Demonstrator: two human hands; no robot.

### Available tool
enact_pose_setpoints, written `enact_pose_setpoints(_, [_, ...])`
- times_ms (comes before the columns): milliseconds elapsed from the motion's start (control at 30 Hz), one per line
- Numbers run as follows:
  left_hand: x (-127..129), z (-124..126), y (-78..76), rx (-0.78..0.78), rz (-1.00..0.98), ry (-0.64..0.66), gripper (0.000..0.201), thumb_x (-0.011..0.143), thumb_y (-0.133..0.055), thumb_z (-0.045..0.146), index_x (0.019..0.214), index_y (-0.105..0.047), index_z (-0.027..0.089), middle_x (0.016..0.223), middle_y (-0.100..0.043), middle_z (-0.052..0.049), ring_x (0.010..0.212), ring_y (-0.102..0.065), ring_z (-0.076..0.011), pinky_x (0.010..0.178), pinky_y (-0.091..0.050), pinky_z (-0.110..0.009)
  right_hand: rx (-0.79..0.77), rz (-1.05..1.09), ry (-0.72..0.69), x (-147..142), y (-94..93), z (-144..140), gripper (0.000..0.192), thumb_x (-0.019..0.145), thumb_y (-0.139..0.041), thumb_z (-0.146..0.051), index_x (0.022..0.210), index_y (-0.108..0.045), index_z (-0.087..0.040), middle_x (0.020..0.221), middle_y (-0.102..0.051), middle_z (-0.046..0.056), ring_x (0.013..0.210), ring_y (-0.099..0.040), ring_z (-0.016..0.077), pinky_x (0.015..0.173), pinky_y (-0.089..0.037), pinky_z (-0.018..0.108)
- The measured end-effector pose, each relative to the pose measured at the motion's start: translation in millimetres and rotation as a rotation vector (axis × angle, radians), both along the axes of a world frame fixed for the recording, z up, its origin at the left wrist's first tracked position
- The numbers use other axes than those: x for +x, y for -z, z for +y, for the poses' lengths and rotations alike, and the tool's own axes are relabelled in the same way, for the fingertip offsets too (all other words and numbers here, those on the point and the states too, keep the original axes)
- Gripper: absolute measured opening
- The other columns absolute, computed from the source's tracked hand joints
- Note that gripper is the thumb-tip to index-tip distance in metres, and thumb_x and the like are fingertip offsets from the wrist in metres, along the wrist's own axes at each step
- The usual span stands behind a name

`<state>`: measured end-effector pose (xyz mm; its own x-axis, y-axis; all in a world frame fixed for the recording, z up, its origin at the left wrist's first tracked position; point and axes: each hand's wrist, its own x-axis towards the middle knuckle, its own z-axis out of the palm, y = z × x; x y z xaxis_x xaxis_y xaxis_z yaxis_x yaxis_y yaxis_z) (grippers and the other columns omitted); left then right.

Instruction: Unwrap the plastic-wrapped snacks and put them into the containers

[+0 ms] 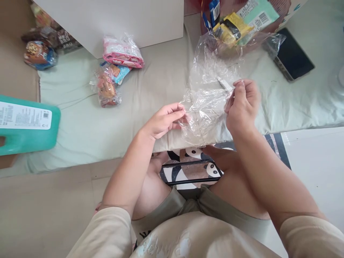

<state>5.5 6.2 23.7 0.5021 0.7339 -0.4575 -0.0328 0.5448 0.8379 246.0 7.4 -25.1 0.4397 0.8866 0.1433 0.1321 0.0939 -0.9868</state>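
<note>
Two bare hands hold one crumpled clear plastic bag [206, 104] above the edge of the pale green cushion [80, 122]. At far left lies a teal plastic jug [27, 125], then small snack packets [115, 71]. The left hand [163, 120] pinches the bag's left edge. The right hand [242, 105] pinches its right edge, perhaps at a white strip. A black phone [292, 55] lies at far right.

Pale green mattress [86, 122] carries snack packets [114, 77], phone [292, 53], white box [113, 18]

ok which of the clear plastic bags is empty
The clear bag pinched between both hands, left and right; the two bags further left hold snacks.
</note>
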Motion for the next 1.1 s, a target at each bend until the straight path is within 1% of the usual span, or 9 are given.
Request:
enact_pose_setpoints(133, [1,-2,-6.5,0.078,0.201,0.009,0.024,0.087,-0.073,0.04,0.088,-0.056,0.024,0.047,-0.04,0.01,0.036,-0.034,-0.0052,0.036,-0.02,-0.018,-0.013,-0.062,0.018,4,2.4,1,0.045,0.096,-0.048,-0.074,0.094,-0.054,-0.029,0.065,-0.05,-0.003,0.043,-0.036,0.0107,0.041,-0.024,0.029])
enact_pose_setpoints(333, [-17,4,-9.5,0.142,0.254,0.282,0.022,0.082,-0.072,0.04,0.077,-0.061,0.021,0.04,-0.038,0.008,0.034,-0.027,-0.0053,0.038,-0.017,-0.022,-0.005,-0.004,0.029,0,-7.6,-1,0.042,0.096,-0.052,-0.07,0.09,-0.05,-0.029,0.06,-0.043,-0.005,0.042,-0.034,0.0106,0.039,-0.023,0.029])
enact_pose_setpoints(367, [-19,4,-9.4,0.183,0.238,0.206,0.021,0.081,-0.072,0.039,0.077,-0.06,0.021,0.041,-0.037,0.009,0.036,-0.027,-0.0053,0.039,-0.017,-0.022,0.01,0.028,0.03,-1,-9.2,-1,0.04,0.096,-0.054,-0.068,0.089,-0.05,-0.029,0.058,-0.041,-0.006,0.041,-0.033,0.01,0.039,-0.022,0.028])
enact_pose_setpoints(467, [-15,0,-11.0,0.381,0.241,-0.228,0.028,0.082,-0.07,0.04,0.073,-0.05,0.023,0.049,-0.034,0.008,0.043,-0.027,-0.0059,0.044,-0.021,-0.022,0.044,0.06,0.03,-2,-8.3,-1,0.039,0.097,-0.057,-0.065,0.088,-0.05,-0.028,0.058,-0.042,-0.007,0.04,-0.034,0.0087,0.038,-0.021,0.026])
enact_pose_setpoints(533, [-7,-7,-12.9,0.434,0.289,-0.321,0.036,0.085,-0.068,0.045,0.069,-0.046,0.022,0.055,-0.041,0.005,0.047,-0.034,-0.0067,0.046,-0.027,-0.023,0.043,0.03,0.013,-1,-3.1,-1,0.039,0.098,-0.054,-0.066,0.09,-0.051,-0.028,0.061,-0.047,-0.005,0.041,-0.038,0.009,0.039,-0.024,0.026])
enact_pose_setpoints(633, [8,-16,-12.1,0.344,0.424,-0.186,0.039,0.082,-0.075,0.056,0.083,-0.059,0.02,0.083,-0.065,-0.003,0.062,-0.053,-0.0093,0.055,-0.039,-0.024,0.02,-0.037,-0.035,-1,5.0,0,0.041,0.101,-0.045,-0.067,0.098,-0.054,-0.028,0.066,-0.053,-0.003,0.045,-0.042,0.01,0.043,-0.028,0.027])
enact_pose_setpoints(767, [16,-17,-5.2,0.121,0.47,-0.09,0.066,0.073,-0.085,0.058,0.119,-0.06,0.019,0.117,-0.069,-0.011,0.089,-0.066,-0.0167,0.069,-0.046,-0.026,-0.014,-0.058,-0.011,-10,2.2,-1,0.037,0.102,-0.045,-0.063,0.094,-0.053,-0.028,0.067,-0.051,-0.003,0.048,-0.042,0.0113,0.047,-0.03,0.029])
enact_pose_setpoints(967, [2,-14,-11.3,0.079,0.434,0.092,0.068,0.069,-0.089,0.033,0.128,-0.057,0.02,0.093,-0.072,-0.002,0.076,-0.063,-0.0132,0.065,-0.043,-0.025,-0.009,0.036,0.022,-19,-12.7,-2,0.034,0.1,-0.053,-0.06,0.088,-0.051,-0.028,0.062,-0.045,-0.005,0.043,-0.036,0.0107,0.044,-0.026,0.029])
enact_pose_setpoints(1100, [-4,-14,-12.9,0.134,0.494,0.186,0.045,0.074,-0.082,0.027,0.113,-0.062,0.019,0.08,-0.072,0.0,0.061,-0.055,-0.0107,0.056,-0.038,-0.025,-0.002,0.08,0.055,-18,-13.2,-1,0.034,0.097,-0.059,-0.058,0.086,-0.05,-0.027,0.059,-0.04,-0.006,0.043,-0.034,0.0096,0.041,-0.022,0.027])
